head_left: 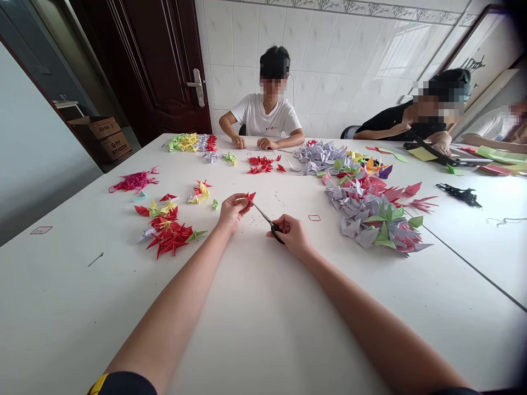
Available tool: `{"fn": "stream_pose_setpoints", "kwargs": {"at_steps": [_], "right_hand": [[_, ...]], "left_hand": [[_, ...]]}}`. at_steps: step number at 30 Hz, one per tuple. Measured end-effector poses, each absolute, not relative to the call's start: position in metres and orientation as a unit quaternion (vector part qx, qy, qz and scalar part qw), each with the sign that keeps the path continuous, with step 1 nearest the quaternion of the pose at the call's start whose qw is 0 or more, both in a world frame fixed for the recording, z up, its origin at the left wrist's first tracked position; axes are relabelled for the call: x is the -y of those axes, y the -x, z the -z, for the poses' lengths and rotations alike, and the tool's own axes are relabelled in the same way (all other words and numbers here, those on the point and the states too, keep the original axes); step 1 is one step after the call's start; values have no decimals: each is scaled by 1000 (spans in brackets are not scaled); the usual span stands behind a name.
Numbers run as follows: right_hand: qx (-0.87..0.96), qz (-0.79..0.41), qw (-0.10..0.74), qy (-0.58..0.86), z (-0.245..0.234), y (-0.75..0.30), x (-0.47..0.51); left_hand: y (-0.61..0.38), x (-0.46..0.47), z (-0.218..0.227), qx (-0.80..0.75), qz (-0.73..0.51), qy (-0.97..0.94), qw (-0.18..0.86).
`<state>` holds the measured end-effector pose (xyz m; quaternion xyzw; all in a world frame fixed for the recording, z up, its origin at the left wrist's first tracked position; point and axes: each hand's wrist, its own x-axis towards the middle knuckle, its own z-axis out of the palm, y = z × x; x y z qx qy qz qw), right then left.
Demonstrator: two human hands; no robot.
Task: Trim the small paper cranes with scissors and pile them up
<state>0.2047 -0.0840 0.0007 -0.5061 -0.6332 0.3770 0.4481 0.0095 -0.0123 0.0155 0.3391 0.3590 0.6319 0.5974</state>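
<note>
Between the fingers of my left hand is a small red folded-paper piece, likely an origami crane, with its tip showing. My right hand is closed on the black handles of a pair of scissors. The blades point up and left, and their tips meet or nearly meet the red paper; contact is hard to tell. Tiny paper bits lie scattered on the table near the scissors. Left of my left hand rests a pile of red and yellow folded cranes.
A big heap of lilac, pink and green cranes lies to the right. Pink string is at the left, black cords at the right. One person sits opposite; another person works with a paper cutter at the far right.
</note>
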Motion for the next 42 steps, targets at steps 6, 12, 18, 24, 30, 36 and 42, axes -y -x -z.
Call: {"fn": "stream_pose_setpoints", "kwargs": {"at_steps": [6, 12, 18, 24, 30, 36, 42], "right_hand": [[679, -222, 414, 564, 1, -205, 86], [703, -147, 373, 587, -2, -202, 89], [709, -103, 360, 598, -2, -196, 95], [677, -105, 378, 623, -7, -199, 92], [639, -159, 451, 603, -8, -211, 84], [656, -166, 488, 552, -3, -206, 87], [654, -57, 547, 520, -3, -207, 92]], "left_hand": [[-10, 16, -15, -395, -626, -389, 549], [-10, 16, -15, -419, -610, -405, 537], [-10, 15, -14, -404, -608, -395, 558], [-8, 14, -15, -376, -619, -351, 594], [-5, 12, -15, -362, -652, -306, 592], [-3, 8, -7, -343, -655, -354, 573], [-3, 10, -8, -342, -654, -381, 557]]}}
